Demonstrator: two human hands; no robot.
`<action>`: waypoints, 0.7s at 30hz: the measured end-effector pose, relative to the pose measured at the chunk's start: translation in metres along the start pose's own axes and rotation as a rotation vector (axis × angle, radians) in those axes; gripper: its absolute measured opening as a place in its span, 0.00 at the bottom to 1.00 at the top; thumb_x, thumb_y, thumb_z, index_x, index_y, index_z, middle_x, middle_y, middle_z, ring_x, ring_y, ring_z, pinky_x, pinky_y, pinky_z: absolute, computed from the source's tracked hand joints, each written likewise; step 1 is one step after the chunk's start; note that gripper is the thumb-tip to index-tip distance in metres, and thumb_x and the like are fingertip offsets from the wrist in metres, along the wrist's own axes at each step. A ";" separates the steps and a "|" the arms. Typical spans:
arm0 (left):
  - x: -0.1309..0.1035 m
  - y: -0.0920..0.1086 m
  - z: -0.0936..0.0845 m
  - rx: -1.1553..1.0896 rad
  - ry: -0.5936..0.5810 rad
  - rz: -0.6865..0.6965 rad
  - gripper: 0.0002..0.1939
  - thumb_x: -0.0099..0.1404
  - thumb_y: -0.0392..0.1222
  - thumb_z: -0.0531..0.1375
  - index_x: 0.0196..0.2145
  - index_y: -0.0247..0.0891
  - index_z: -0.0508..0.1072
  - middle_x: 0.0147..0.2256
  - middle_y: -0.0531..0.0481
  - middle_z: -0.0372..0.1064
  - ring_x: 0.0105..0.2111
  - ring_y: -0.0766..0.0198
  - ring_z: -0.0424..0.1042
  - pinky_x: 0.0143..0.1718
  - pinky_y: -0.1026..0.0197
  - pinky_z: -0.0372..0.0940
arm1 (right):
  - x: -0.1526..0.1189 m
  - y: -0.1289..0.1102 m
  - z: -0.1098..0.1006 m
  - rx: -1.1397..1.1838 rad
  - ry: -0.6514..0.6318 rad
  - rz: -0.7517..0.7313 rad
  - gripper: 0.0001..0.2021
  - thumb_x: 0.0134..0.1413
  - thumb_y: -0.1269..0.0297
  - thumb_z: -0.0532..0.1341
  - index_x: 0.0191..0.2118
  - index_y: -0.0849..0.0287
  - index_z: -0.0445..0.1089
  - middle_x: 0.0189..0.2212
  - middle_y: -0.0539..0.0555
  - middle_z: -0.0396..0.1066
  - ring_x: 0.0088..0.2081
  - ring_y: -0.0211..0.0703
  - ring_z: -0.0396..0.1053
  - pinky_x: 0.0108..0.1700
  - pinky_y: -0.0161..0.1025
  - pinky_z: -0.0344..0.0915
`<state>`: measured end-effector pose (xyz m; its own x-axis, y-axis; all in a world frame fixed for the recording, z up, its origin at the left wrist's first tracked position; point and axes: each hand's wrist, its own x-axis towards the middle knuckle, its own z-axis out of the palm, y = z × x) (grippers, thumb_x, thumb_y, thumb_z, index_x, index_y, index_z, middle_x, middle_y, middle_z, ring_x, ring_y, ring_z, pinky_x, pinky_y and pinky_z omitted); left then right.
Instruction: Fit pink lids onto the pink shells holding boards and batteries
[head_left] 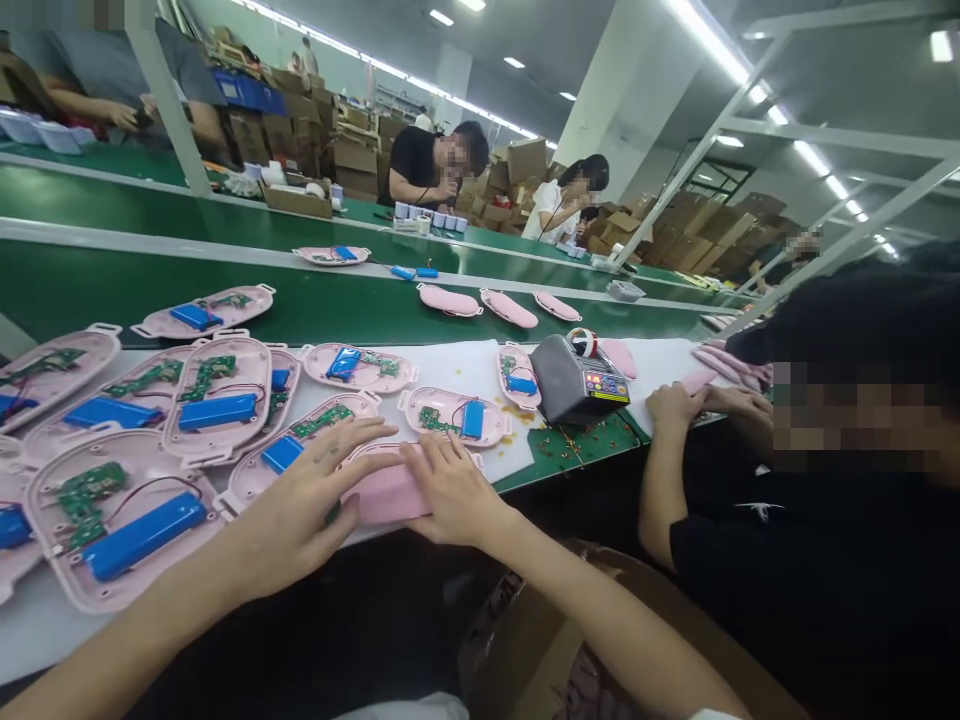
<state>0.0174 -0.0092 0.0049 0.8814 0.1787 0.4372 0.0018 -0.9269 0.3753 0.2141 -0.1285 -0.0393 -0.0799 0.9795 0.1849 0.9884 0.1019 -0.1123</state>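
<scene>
At the front edge of the bench, a pink casing [390, 490] is gripped from both sides. My left hand [311, 500] has its thumb on the near side and its fingers reaching over the top. On the other end, my right hand [457, 490] presses with its fingers on the upper face. What lies inside or beneath the casing is hidden. Just beyond it sits an open pink shell [446, 412] with a blue battery and a green circuit board. Another such shell [300, 440] lies partly behind my left hand.
Several open shells [127, 520] crowd the left of the white sheet [450, 365]. A grey tape dispenser [574, 380] stands to the right. Beside me a co-worker's hands [675, 400] handle a pink casing. Closed pink casings [510, 307] lie on the green belt [330, 300].
</scene>
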 end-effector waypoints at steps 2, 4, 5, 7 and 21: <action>0.019 -0.005 -0.005 -0.014 0.003 0.004 0.25 0.66 0.32 0.49 0.57 0.46 0.69 0.61 0.45 0.62 0.64 0.51 0.58 0.66 0.44 0.54 | -0.005 -0.003 0.002 0.032 0.019 -0.042 0.38 0.47 0.51 0.65 0.60 0.63 0.55 0.52 0.67 0.63 0.57 0.62 0.60 0.63 0.62 0.52; 0.048 -0.017 -0.005 -0.027 0.005 -0.003 0.22 0.65 0.32 0.49 0.53 0.41 0.72 0.58 0.43 0.65 0.60 0.53 0.62 0.63 0.47 0.57 | -0.020 -0.005 0.002 0.065 0.109 -0.094 0.38 0.41 0.51 0.67 0.57 0.62 0.57 0.48 0.65 0.64 0.52 0.62 0.63 0.60 0.62 0.57; 0.065 -0.025 -0.003 -0.032 0.005 -0.022 0.21 0.65 0.32 0.49 0.52 0.38 0.73 0.56 0.42 0.67 0.59 0.53 0.63 0.61 0.48 0.59 | -0.028 -0.002 -0.001 0.081 0.188 -0.110 0.39 0.39 0.50 0.67 0.57 0.61 0.56 0.48 0.65 0.64 0.51 0.62 0.64 0.58 0.61 0.59; 0.100 -0.043 0.008 -0.012 -0.035 -0.058 0.18 0.65 0.33 0.52 0.51 0.36 0.73 0.53 0.40 0.70 0.56 0.52 0.66 0.60 0.48 0.60 | -0.035 0.017 -0.013 0.095 0.395 -0.059 0.41 0.41 0.50 0.66 0.60 0.60 0.53 0.51 0.66 0.62 0.52 0.63 0.64 0.55 0.59 0.63; 0.071 -0.024 0.075 0.237 -0.418 -0.468 0.43 0.59 0.33 0.58 0.69 0.50 0.51 0.44 0.41 0.73 0.28 0.55 0.76 0.27 0.57 0.66 | 0.304 0.154 -0.031 0.313 0.466 0.397 0.15 0.57 0.55 0.66 0.35 0.65 0.70 0.37 0.54 0.73 0.37 0.39 0.72 0.44 0.43 0.71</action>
<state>0.1151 0.0012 -0.0350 0.8713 0.4807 -0.0987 0.4897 -0.8388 0.2378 0.3456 0.1797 0.0298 0.4138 0.7833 0.4639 0.8419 -0.1353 -0.5224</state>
